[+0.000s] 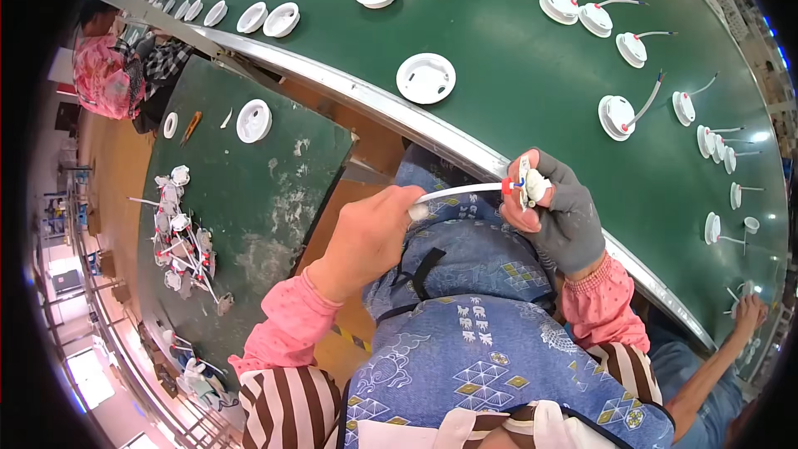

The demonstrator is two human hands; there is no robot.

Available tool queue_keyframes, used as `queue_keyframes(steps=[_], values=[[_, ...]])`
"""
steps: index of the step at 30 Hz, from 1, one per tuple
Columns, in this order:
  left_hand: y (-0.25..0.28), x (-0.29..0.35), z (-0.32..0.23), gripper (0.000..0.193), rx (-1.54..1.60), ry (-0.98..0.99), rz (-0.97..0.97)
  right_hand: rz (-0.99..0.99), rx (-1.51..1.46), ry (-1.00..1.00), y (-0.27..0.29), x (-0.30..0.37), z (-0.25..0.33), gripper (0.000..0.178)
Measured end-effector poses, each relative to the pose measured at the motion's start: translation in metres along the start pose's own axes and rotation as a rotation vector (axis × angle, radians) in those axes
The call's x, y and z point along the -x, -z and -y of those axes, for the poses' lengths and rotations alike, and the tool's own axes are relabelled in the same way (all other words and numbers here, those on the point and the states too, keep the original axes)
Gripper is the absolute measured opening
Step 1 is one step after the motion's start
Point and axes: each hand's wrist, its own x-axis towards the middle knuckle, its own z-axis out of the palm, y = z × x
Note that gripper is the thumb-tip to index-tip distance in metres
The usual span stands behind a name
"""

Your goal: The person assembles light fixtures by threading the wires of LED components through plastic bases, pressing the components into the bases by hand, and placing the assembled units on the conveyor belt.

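My left hand (pixel 374 229) is closed around the free end of a white cable (pixel 465 190), which runs across to my right hand. In a grey fingerless glove, my right hand (pixel 565 214) pinches a small white lamp part (pixel 536 188) between thumb and fingers. A red connector (pixel 508 187) joins the cable to this part, and a bit of blue wire shows beside it. Both hands are above my lap, by the near edge of the green belt. The fingers partly hide the lamp part. Nearest on the belt is a round white housing (pixel 426 78).
Several white lamp units with cables, one a larger unit (pixel 617 118), stand along the green belt (pixel 499 58). On the side table (pixel 258 175) lie a pile of wired parts (pixel 179 237), another housing (pixel 254 121) and an orange-handled tool (pixel 191 127). A co-worker's hand (pixel 751 313) works at far right.
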Motion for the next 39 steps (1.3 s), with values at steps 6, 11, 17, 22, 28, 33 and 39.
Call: queue_keyframes(steps=[6,11,17,22,28,33,39], values=[[0.000,-0.020,0.007,0.035,-0.549,-0.477,-0.030,-0.141,0.022,0.006,-0.005,0.003,0.018,0.020],[0.030,-0.056,0.042,0.034,-0.683,-0.364,-0.229,-0.209,0.045,0.332,0.014,0.013,0.047,0.025],[-0.002,-0.117,0.033,0.068,-0.610,0.046,-0.325,-0.306,-0.036,0.447,0.012,0.022,0.055,0.024],[-0.001,-0.147,0.033,0.080,-0.400,-0.052,0.003,-0.245,0.068,0.406,0.020,0.026,0.058,0.023],[0.004,-0.150,0.004,0.096,-0.426,-0.218,0.176,-0.367,0.204,0.428,0.014,0.027,0.058,0.015],[-0.036,-0.132,0.015,0.097,-0.327,-0.016,-0.104,-0.437,0.324,0.352,0.009,0.015,0.052,0.016],[-0.050,-0.139,0.024,0.078,-0.372,-0.075,-0.183,-0.479,0.381,0.203,0.006,0.003,0.043,0.015]])
